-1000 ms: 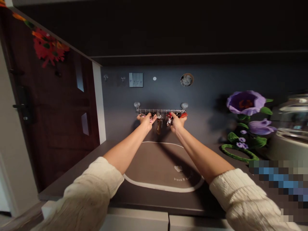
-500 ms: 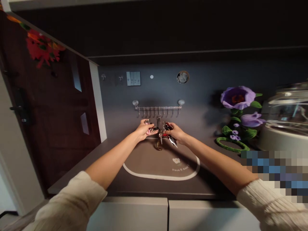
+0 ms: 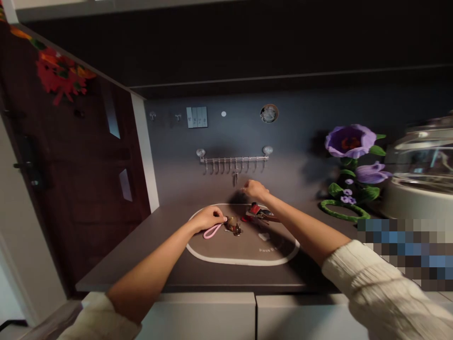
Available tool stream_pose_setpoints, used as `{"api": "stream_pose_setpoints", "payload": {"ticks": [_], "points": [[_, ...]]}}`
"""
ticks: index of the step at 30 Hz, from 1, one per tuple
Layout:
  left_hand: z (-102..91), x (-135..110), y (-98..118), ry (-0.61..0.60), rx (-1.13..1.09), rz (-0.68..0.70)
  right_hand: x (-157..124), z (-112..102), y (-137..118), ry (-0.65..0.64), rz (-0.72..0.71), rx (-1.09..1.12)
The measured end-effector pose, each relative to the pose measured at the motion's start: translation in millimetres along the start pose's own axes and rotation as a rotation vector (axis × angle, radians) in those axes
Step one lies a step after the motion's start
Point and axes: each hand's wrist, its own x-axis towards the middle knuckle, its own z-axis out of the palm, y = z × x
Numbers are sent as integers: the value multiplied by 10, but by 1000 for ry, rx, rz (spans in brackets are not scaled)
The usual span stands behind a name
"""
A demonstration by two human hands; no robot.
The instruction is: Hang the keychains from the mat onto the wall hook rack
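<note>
A metal hook rail (image 3: 233,161) is fixed to the grey wall, with one key (image 3: 235,178) still hanging from it. My left hand (image 3: 207,218) rests low on the brown oval mat (image 3: 244,250), fingers closed at a key bunch with a pink loop (image 3: 211,231). Beside it on the mat lie a brown key fob bunch (image 3: 233,226) and a red-tagged key bunch (image 3: 258,212). My right hand (image 3: 254,189) is raised above the mat, below the rail, its fingers curled and partly hidden; nothing shows in it.
A dark wooden door (image 3: 71,165) with a red decoration stands at the left. Purple fabric flowers (image 3: 354,156) and a glass-lidded pot (image 3: 421,174) sit at the right of the counter (image 3: 170,274). Wall switches (image 3: 197,117) are above the rail.
Both hands came down from the rail with key bunches. The bunches now lie on the mat; my right hand has let go and risen towards the rail again.
</note>
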Motion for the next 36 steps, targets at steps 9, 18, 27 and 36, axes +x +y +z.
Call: {"api": "stream_pose_setpoints", "payload": {"ticks": [9,18,27,36], "points": [[70,-53,-115,127,354,253,333,234,-312,269,-45,276],[25,-56,-154,189,318,227,52,-13,-291,331,-185,286],[-68,-230,24,261,-94,107,-607,-71,57,-120,-230,183],[-396,-524,594,-255,-717,105,-1121,-419,-138,-894,-326,634]]}}
